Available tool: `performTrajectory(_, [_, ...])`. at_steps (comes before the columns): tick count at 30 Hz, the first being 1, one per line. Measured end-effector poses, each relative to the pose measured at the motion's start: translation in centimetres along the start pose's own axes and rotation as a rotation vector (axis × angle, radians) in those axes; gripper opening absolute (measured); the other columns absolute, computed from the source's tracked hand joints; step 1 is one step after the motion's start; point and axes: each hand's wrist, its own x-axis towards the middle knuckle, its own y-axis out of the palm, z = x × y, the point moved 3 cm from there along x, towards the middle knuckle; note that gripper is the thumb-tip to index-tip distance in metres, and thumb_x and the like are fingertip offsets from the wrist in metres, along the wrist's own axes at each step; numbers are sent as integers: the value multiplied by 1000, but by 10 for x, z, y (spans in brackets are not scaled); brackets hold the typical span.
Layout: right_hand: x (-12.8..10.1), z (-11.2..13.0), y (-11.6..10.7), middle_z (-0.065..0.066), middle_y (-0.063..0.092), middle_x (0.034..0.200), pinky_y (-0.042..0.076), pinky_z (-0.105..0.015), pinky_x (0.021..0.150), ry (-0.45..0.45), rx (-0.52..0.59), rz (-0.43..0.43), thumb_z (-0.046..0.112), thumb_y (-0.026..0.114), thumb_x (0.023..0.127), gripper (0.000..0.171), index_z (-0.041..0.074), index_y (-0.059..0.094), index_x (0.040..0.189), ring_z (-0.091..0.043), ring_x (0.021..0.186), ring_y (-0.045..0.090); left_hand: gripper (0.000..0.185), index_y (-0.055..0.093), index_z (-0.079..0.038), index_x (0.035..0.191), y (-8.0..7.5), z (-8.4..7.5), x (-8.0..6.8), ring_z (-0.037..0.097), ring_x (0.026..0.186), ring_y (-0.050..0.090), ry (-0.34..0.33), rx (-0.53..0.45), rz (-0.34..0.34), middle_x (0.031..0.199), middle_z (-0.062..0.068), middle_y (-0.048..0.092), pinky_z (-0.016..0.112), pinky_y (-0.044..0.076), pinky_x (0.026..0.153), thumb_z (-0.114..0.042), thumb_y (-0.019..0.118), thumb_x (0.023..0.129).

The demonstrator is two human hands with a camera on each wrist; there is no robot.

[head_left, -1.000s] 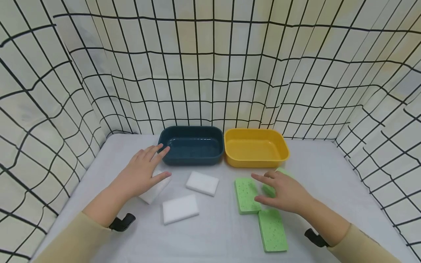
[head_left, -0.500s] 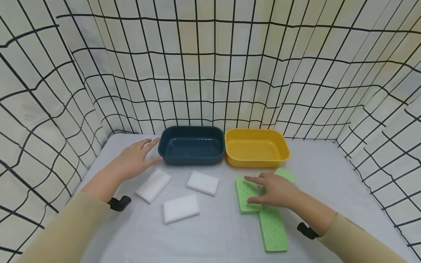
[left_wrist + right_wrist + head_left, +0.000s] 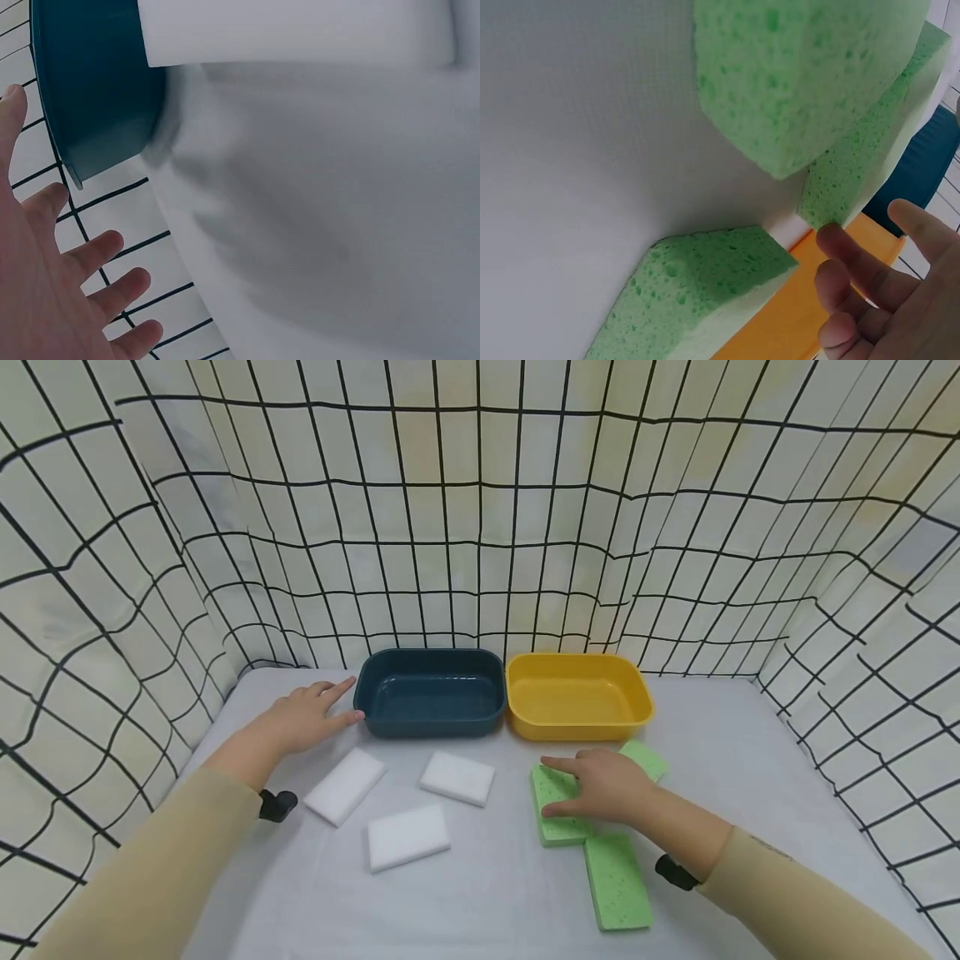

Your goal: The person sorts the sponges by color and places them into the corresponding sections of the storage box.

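My left hand (image 3: 296,718) is at the left end of a dark blue tub (image 3: 431,729), fingers spread, with the thumb and index fingertips right by its rim. It holds nothing. Below that hand lies a white sponge block (image 3: 345,787). Over a green sponge (image 3: 551,789) hovers my right hand (image 3: 611,785), thumb and index apart and the other fingers loosely bent. Nothing is in its grasp. Another green sponge (image 3: 618,885) lies nearer me, and a third green sponge (image 3: 645,758) is partly hidden behind the hand.
A yellow tub (image 3: 581,731) stands beside the blue one. Two more white blocks lie mid-table, a farther block (image 3: 457,778) and a nearer block (image 3: 408,839). Black wire grid panels (image 3: 480,510) enclose the back and sides of the white-covered table.
My left hand has drawn back from over the blue tub's left corner and the white block to the tub's left side. The right hand has shifted left, farther over the green sponge.
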Motion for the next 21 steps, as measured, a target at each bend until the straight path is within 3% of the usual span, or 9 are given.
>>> performTrajectory(3, [2, 2, 1, 6, 60, 90, 44, -31, 67, 26, -15, 4, 82, 66, 68, 86, 40, 54, 142, -13, 76, 49, 92, 17, -13, 160, 3, 4, 5, 59, 133, 32, -15, -11, 16, 153, 32, 29, 74, 30, 101, -76, 29, 94])
performTrajectory(16, [6, 10, 9, -7, 61, 117, 48, -35, 72, 89, -22, 45, 83, 66, 68, 91, 37, 52, 144, -19, 86, 54, 90, 16, -13, 160, 5, 0, 9, 58, 134, 30, -21, -25, 38, 153, 32, 28, 74, 27, 103, -73, 33, 95])
performTrajectory(21, [6, 14, 10, -8, 57, 117, 46, -33, 63, 86, 15, 53, 70, 73, 73, 84, 38, 49, 146, -18, 78, 52, 87, 15, -13, 160, 1, -2, 8, 60, 133, 30, -16, -21, 40, 152, 33, 29, 74, 28, 102, -70, 35, 97])
